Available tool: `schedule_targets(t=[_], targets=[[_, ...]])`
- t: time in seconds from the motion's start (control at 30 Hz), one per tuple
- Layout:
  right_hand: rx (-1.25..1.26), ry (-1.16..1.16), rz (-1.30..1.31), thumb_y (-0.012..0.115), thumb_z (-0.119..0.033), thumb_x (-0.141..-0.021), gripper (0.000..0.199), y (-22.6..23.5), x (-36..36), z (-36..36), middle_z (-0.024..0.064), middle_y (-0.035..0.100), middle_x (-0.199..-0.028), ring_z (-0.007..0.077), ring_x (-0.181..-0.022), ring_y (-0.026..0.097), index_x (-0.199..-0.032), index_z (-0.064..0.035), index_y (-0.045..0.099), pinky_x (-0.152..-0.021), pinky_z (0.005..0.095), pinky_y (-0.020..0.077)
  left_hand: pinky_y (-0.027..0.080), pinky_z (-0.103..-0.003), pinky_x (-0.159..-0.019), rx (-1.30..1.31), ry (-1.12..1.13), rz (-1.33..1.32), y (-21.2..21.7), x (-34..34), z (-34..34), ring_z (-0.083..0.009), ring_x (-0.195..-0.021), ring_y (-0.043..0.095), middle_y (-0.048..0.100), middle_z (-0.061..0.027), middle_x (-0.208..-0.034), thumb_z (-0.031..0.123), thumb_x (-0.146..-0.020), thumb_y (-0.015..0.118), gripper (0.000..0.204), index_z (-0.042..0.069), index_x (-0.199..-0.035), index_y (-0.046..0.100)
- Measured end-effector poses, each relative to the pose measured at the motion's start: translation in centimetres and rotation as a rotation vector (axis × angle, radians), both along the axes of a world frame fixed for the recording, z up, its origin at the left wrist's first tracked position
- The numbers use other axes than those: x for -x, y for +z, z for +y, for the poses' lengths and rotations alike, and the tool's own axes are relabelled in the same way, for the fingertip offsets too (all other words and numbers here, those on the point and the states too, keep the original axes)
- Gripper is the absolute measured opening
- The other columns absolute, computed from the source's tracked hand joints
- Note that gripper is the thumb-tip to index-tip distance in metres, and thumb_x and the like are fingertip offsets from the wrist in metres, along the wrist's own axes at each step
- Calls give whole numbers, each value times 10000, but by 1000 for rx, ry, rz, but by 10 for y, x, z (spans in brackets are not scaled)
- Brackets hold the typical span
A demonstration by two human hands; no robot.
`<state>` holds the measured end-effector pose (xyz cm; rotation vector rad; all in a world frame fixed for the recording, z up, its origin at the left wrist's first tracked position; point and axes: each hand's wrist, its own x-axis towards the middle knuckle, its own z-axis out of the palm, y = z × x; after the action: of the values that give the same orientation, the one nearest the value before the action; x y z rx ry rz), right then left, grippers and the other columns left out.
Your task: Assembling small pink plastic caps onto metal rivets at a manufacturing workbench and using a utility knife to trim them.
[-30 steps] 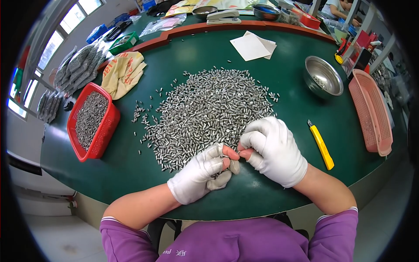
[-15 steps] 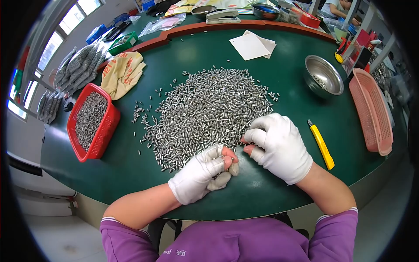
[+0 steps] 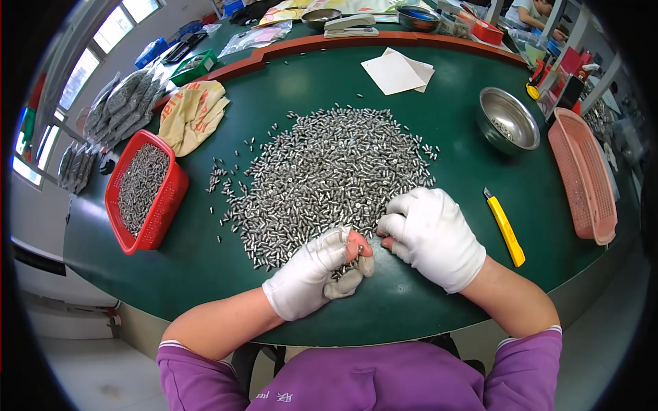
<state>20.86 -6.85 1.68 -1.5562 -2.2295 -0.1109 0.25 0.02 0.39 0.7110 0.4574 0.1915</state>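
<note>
A broad pile of small silvery metal pins spreads over the green table. At its near edge my left hand, in a white glove with bare fingertips, is curled palm up around several of the pins; one shows by the thumb and forefinger. To the right, my right hand, gloved the same way, rests palm down against the pile's lower right edge. Its thumb and fingers are drawn together, and whatever is between them is hidden. The two hands are a short gap apart.
Left stands a red basket of similar pins, near a crumpled cloth bag and grey packed bags. At right are a yellow utility knife, a steel bowl and a pink basket. White cards lie beyond the pile.
My right hand has shifted slightly down and left, its fingers drawing in at the pile's edge. My left thumb has moved, so pins in that palm now show.
</note>
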Motion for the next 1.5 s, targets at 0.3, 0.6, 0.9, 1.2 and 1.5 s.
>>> schedule_targets(t=[0.3, 0.6, 0.9, 1.2, 1.5], targets=[[5, -28, 225, 654, -137, -753, 104, 6, 3, -2, 68, 575, -833, 280, -810, 571, -820, -84, 593, -709, 387, 463, 275, -192, -500, 18, -24, -54, -4, 0, 2, -61, -570, 375, 576, -26, -880, 287, -949, 560, 181, 113, -996, 560], [222, 21, 757, 632, -78, -810, 134, 5, 10, -7, 99, 624, -857, 315, -795, 600, -927, -63, 570, -693, 403, 484, 262, -190, -508, 43, -30, -96, -6, 1, 2, -60, -579, 345, 561, -24, -887, 247, -922, 608, 181, 138, -1047, 535], [149, 76, 733, 667, -88, -778, 77, 2, 12, -4, 84, 610, -817, 300, -775, 594, -829, -83, 610, -676, 390, 484, 315, -169, -536, 48, -25, -27, 1, 0, 1, -41, -616, 408, 570, -5, -893, 248, -920, 619, 192, 140, -1054, 534], [-90, -58, 345, 677, -136, -739, 118, 1, 4, -1, 54, 601, -850, 263, -801, 591, -850, -111, 648, -687, 384, 483, 263, -181, -476, -7, -18, -22, 0, -3, -1, -37, -563, 360, 565, -6, -866, 244, -940, 593, 162, 116, -1024, 539], [1, -78, 56, 687, -182, -705, 125, 0, 3, 1, 55, 581, -817, 252, -788, 584, -744, -90, 612, -672, 378, 483, 260, -195, -485, 11, -11, -51, -1, -2, -1, -55, -559, 336, 559, -26, -890, 228, -954, 568, 163, 99, -1046, 533]])
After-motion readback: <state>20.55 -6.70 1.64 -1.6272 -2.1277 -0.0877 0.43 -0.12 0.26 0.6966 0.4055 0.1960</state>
